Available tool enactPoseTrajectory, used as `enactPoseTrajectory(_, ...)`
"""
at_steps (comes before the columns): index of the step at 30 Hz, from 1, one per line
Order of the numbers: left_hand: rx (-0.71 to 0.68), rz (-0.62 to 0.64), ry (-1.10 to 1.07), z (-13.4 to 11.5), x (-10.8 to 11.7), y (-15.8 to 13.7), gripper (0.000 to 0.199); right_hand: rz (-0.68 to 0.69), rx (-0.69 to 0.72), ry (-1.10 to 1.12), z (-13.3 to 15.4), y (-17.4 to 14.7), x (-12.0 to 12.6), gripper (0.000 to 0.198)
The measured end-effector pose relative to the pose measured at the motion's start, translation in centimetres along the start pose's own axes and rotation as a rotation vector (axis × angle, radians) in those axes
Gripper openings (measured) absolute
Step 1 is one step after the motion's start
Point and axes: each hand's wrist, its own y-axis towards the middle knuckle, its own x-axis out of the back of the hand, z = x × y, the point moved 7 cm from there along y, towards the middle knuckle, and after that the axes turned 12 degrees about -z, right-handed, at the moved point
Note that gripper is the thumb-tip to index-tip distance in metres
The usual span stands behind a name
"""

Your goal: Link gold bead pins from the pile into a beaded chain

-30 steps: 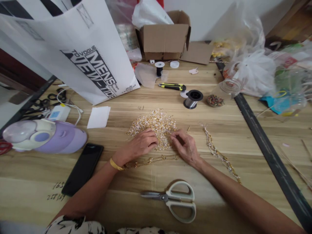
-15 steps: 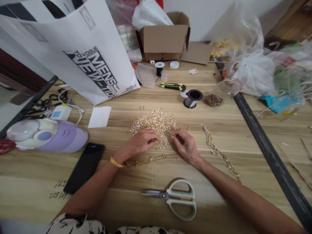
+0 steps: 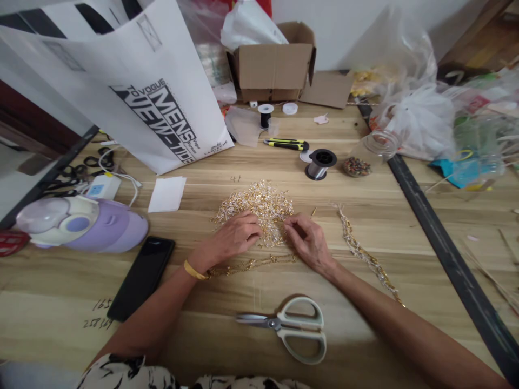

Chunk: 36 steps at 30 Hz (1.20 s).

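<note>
A loose pile of small gold and clear beads (image 3: pixel 259 202) lies mid-table between my hands. At its lower left edge is my left hand (image 3: pixel 237 233), fingers curled and pressed together; whatever they hold is hidden. My right hand (image 3: pixel 306 237) pinches at the pile's right edge, thumb against forefinger, on something too small to make out. A gold chain (image 3: pixel 251 265) stretches across the table just below both hands. To the right of my right hand lies a bundle of beaded strands (image 3: pixel 360 251), gold and clear. Scissors (image 3: pixel 292 328) with pale handles rest nearer my body.
A purple bottle (image 3: pixel 105 224), a black phone (image 3: pixel 141 278) and white paper (image 3: pixel 167 194) are at left. Behind the pile stand a wire spool (image 3: pixel 320 165), a utility knife (image 3: pixel 286 144) and a jar of beads (image 3: pixel 359 165). A white bag (image 3: pixel 170 108) and cardboard box (image 3: pixel 275 67) stand farther back.
The fingers of my left hand have closed together, and the gap between thumb and forefinger is gone. My right hand stays almost still.
</note>
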Motion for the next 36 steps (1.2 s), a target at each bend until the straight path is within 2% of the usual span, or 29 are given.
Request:
enactPoseTrajectory(14,0.068,0.101,0.006,-0.8,-0.1,0.4,0.022,-0.01,-0.002,0.015,0.1,0.1,0.0,0.012)
enactPoseTrajectory(22,0.046,0.088,0.025,-0.8,-0.3,0.3,0.024,-0.006,-0.012,0.011,0.1,0.1,0.0,0.012)
enactPoseTrajectory(27,0.052,-0.024,-0.001,-0.8,0.2,0.6,0.022,-0.002,-0.016,0.006,0.0,0.1,0.0,0.012)
enactPoseTrajectory(31,0.1,-0.14,-0.109,-0.4,0.4,0.7,0.015,-0.007,-0.002,0.012,0.2,0.0,0.1,0.011)
enactPoseTrajectory(36,0.253,-0.267,-0.324,0.1,0.3,0.6,0.006,-0.002,0.088,0.002,1.0,-0.1,0.1,0.011)
